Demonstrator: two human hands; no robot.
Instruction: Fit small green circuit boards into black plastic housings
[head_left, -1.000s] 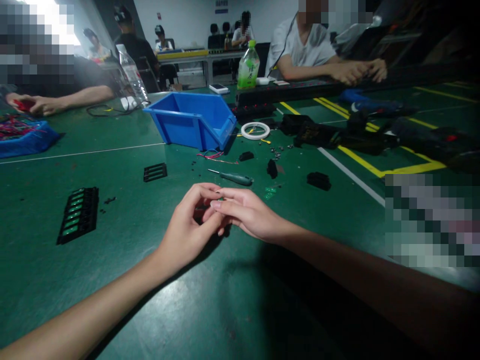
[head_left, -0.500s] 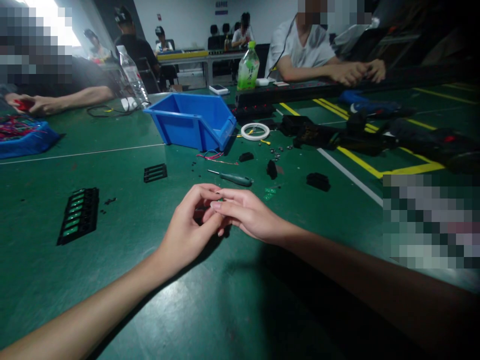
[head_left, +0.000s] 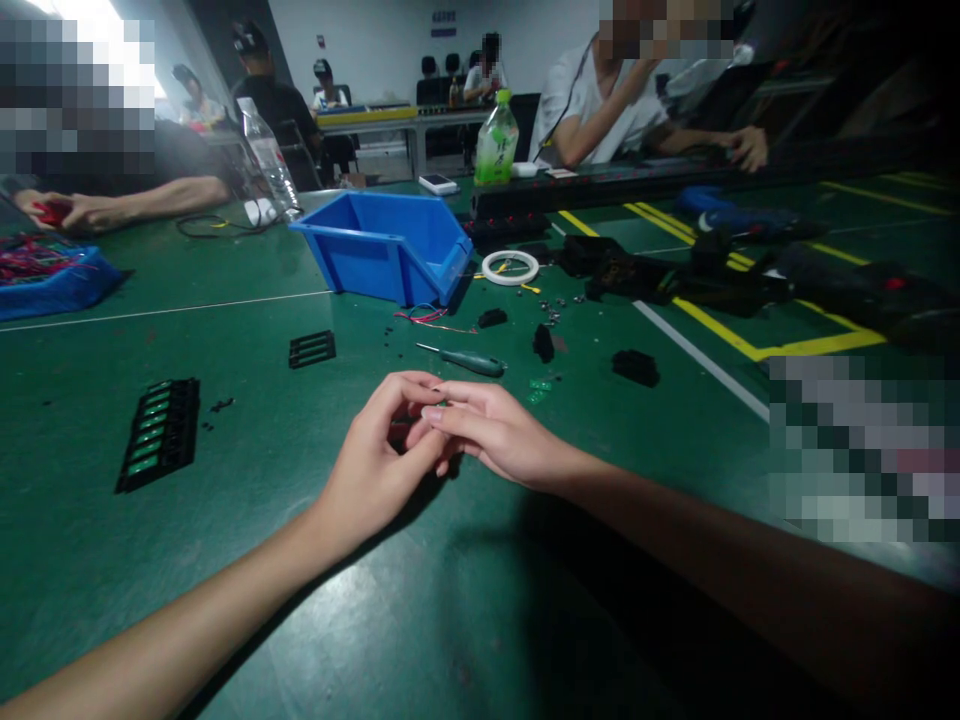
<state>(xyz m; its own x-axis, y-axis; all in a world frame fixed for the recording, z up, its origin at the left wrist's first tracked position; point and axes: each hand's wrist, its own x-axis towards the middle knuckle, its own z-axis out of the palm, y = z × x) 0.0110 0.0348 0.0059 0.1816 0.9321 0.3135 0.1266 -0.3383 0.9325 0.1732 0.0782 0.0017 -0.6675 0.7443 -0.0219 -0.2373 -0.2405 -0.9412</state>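
Note:
My left hand (head_left: 386,430) and my right hand (head_left: 499,430) meet above the green table, fingertips pinched together. Between them is something small, with a bit of green and black showing; the fingers cover most of it and I cannot make out its kind. Just beyond the fingers lies a screwdriver (head_left: 474,361) with a green handle. Small green pieces (head_left: 539,390) rest right of my right hand. To the left are a black slotted frame (head_left: 312,348) and a black holder with a row of green pieces (head_left: 159,433).
A blue bin (head_left: 360,262) stands beyond the screwdriver, beside a white ring (head_left: 510,267). Black parts (head_left: 635,367), loose screws (head_left: 553,310) and thin wires (head_left: 426,316) lie around. Farther back are a green-labelled bottle (head_left: 496,140), a clear bottle (head_left: 268,160) and co-workers.
My hands hold nearly the same pose and place. Across the table, the co-worker in white has raised one arm toward the head. The view has shifted very slightly.

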